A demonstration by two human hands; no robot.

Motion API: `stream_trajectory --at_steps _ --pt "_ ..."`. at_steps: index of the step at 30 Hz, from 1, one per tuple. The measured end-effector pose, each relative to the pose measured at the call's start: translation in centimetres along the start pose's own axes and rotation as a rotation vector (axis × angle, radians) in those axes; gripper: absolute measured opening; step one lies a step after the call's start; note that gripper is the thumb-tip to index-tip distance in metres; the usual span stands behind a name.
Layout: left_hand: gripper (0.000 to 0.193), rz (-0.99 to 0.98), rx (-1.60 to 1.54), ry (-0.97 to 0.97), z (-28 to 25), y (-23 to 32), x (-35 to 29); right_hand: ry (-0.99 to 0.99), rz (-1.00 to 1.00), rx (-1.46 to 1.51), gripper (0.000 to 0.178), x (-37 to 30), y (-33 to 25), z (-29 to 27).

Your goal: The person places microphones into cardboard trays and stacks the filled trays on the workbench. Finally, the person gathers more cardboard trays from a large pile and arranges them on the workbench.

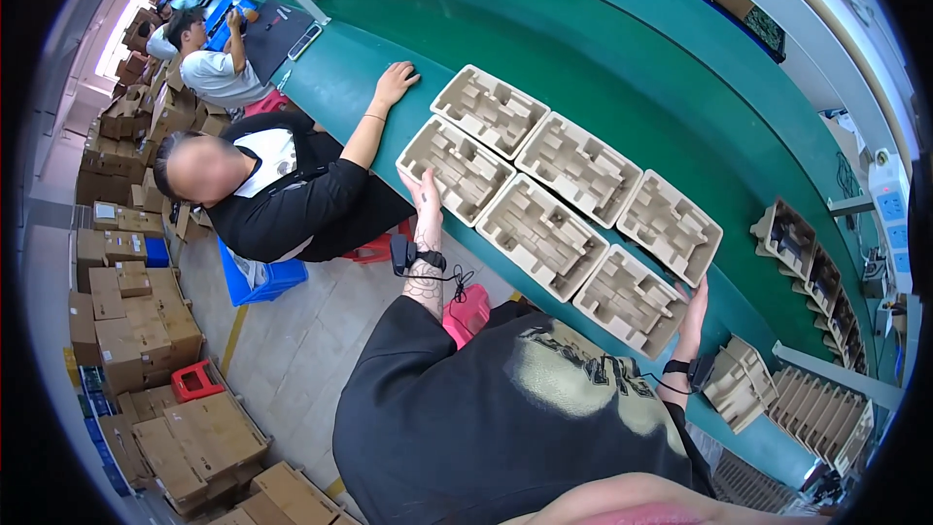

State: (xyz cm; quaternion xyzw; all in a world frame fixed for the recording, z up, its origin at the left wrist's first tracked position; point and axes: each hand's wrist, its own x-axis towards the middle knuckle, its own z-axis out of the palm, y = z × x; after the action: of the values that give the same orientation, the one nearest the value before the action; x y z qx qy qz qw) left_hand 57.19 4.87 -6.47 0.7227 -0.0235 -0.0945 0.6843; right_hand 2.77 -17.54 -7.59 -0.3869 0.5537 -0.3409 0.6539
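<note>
Several beige moulded pulp trays (541,238) sit on the green table (758,151) in two rows pushed close together. Their shaped compartments face up. My left hand (424,196) rests with fingers stretched out against the outer end of the leftmost near tray (455,170). At the opposite end, my right hand (694,309) lies with straight fingers along the side of the rightmost near tray (630,301). Its thumb side is partly hidden by the tray edges. A strapped device with a cable sits on each of my wrists.
Beside my left arm sits a co-worker in black, one hand (397,84) on the table edge. Nested pulp trays (821,413) stand at the right, with more filled trays (787,238) beyond them. A blue bin (258,277) and cardboard boxes (194,437) occupy the floor at left.
</note>
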Motion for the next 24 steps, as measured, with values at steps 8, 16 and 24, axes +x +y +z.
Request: stream_trajectory --at_steps 8,16,24 --pt "0.081 -0.087 -0.029 0.107 1.8 0.7 -0.2 0.106 0.125 0.066 0.054 -1.3 0.5 1.7" --pt "0.062 -0.326 -0.288 0.172 -0.9 -7.8 -6.0 0.246 -0.094 0.133 0.051 -1.2 3.4 1.3" --pt "0.058 -0.413 -0.646 -0.053 6.0 -1.1 -13.5 0.246 -0.375 0.054 0.044 -12.7 -8.1 -7.5"
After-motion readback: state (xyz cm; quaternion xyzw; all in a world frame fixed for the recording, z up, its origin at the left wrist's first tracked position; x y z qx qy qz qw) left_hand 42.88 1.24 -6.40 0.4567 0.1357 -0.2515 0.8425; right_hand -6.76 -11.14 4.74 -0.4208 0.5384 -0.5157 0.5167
